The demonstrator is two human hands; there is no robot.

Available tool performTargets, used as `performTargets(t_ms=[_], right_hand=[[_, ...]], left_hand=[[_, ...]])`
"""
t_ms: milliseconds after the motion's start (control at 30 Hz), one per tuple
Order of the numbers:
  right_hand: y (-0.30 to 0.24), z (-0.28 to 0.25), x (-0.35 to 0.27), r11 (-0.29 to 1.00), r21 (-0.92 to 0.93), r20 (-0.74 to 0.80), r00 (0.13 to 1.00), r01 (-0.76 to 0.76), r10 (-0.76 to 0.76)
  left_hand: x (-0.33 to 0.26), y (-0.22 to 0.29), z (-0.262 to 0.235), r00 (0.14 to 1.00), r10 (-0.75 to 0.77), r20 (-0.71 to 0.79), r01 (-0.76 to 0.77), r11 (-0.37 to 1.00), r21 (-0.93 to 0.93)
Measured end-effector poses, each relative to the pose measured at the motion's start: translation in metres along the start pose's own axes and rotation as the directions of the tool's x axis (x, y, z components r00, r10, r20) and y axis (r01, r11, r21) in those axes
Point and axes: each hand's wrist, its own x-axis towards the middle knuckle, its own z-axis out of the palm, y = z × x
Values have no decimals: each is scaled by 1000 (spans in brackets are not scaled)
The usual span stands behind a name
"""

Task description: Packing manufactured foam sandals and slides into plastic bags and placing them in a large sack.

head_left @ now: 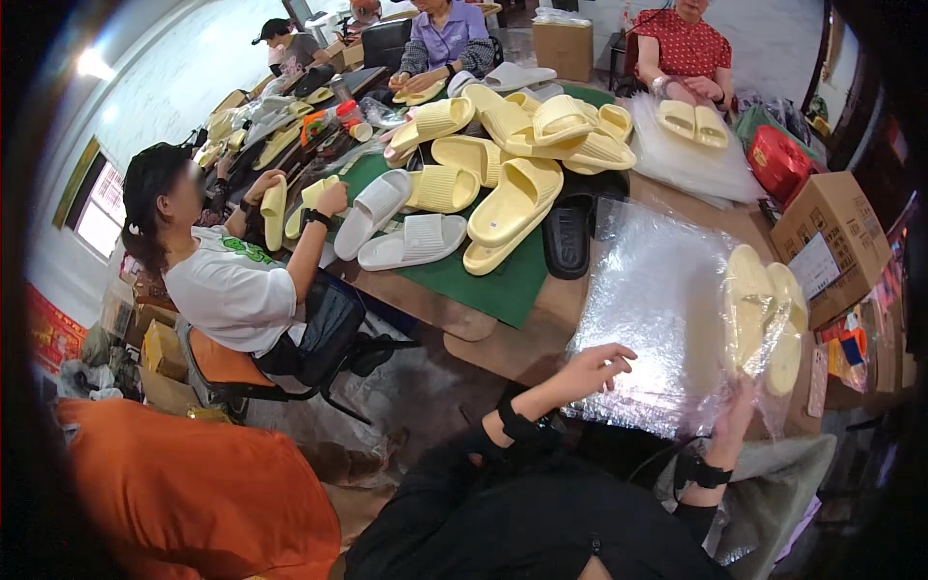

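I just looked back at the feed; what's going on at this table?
The right hand is at the lower end of a pale yellow slipper pair covered by clear plastic; its exact grip is hard to make out. The left hand, fingers loosely bent, hovers by the shiny plastic sheeting. To the left, a co-worker in white holds yellow slippers. More slippers lie heaped mid-table.

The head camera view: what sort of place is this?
Likely a slipper-packing workshop: a heap of yellow slippers, a stack of clear plastic, and a yellow pair in clear plastic at the person's right hand.
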Motion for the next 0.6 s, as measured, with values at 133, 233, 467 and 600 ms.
performTargets(t_ms=[133, 233, 467, 600], right_hand=[[-2, -52, 77, 993, 107, 257, 966, -40, 11], [2, -66, 98, 851, 484, 652, 733, -205, -195], [13, 50, -68, 750, 659, 34, 999, -50, 38], [46, 45, -77, 991, 48, 414, 900, 128, -136]], left_hand=[[-4, 6, -27, 983, 29, -184, -32, 999, -18], [-6, 3, -35, 958, 6, -286, -30, 997, -77], [-11, -13, -72, 752, 163, -638, -220, 975, -10], [-5, 11, -137, 370, 344, -863, -215, 935, 281]])
